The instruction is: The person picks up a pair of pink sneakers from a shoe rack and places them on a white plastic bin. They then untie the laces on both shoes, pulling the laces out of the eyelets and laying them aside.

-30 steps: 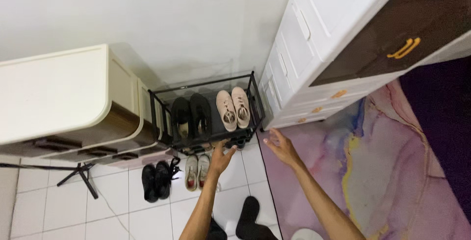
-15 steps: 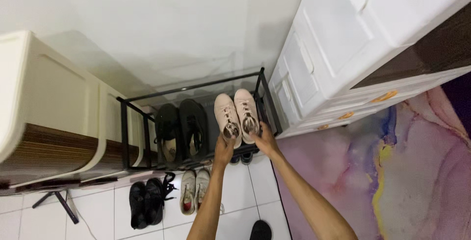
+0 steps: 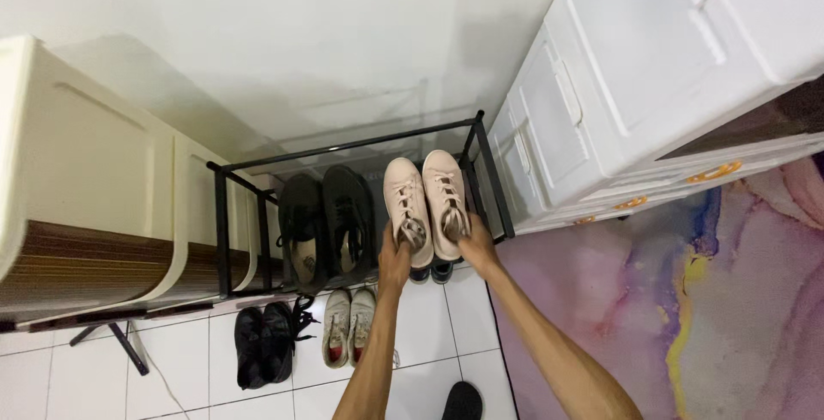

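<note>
A pair of pale pink sneakers sits on the top shelf of a black metal shoe rack (image 3: 225, 214). My left hand (image 3: 394, 259) grips the heel of the left pink sneaker (image 3: 407, 205). My right hand (image 3: 475, 244) grips the heel of the right pink sneaker (image 3: 445, 197). A pair of black shoes (image 3: 326, 223) lies beside them on the same shelf, to the left.
On the white tiled floor under the rack stand black shoes (image 3: 262, 344) and white sneakers (image 3: 348, 327). A cream drawer cabinet (image 3: 86, 188) is at the left, a white drawer unit (image 3: 652, 85) at the right. A pink marbled rug (image 3: 687, 317) covers the floor at right.
Both hands reached up from below the rack and closed on the heels of the pink sneakers. The camera has moved closer to the rack.
</note>
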